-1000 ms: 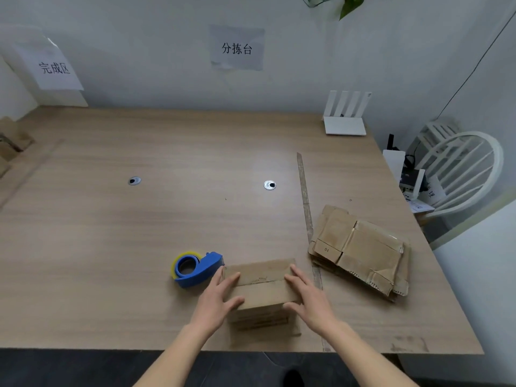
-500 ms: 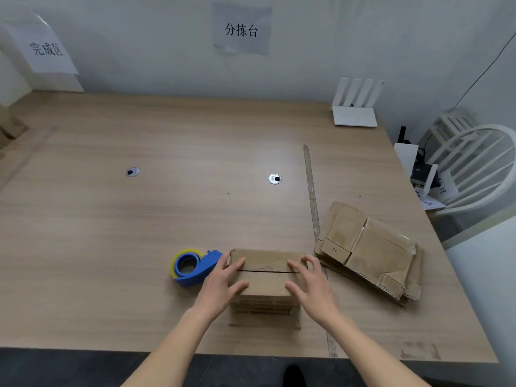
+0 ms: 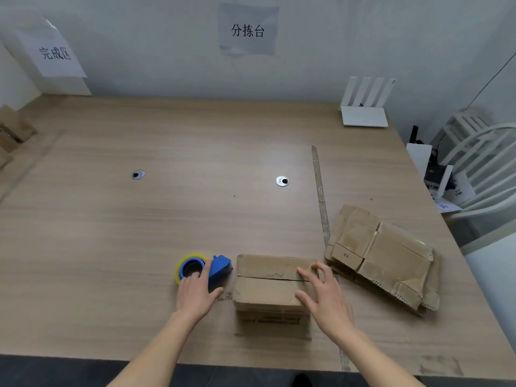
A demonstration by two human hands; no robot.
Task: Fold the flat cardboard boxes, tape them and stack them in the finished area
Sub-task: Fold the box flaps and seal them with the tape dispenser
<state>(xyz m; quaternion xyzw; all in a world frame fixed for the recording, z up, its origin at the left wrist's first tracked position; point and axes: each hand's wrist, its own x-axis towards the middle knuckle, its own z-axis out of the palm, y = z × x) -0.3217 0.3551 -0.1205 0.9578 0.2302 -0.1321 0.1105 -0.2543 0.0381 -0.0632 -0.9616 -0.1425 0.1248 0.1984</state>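
- Folded cardboard box [image 3: 272, 286] sits upright near the front edge of the desk [image 3: 139, 233], brown and worn, its two top flaps closed with a dark seam running across between them, no tape visible along it.
- Flat cardboard boxes [image 3: 385, 255], a small stack of creased, unfolded blanks, lie just right of the folded box, skewed at an angle, the top one marked "10".
- Tape dispenser [image 3: 205, 268], blue body with a yellow-rimmed roll, lies on the desk just left of the folded box, apart from it.
- More cardboard [image 3: 12, 132] shows at the far left edge, below the wall sign; too cropped to tell its state.
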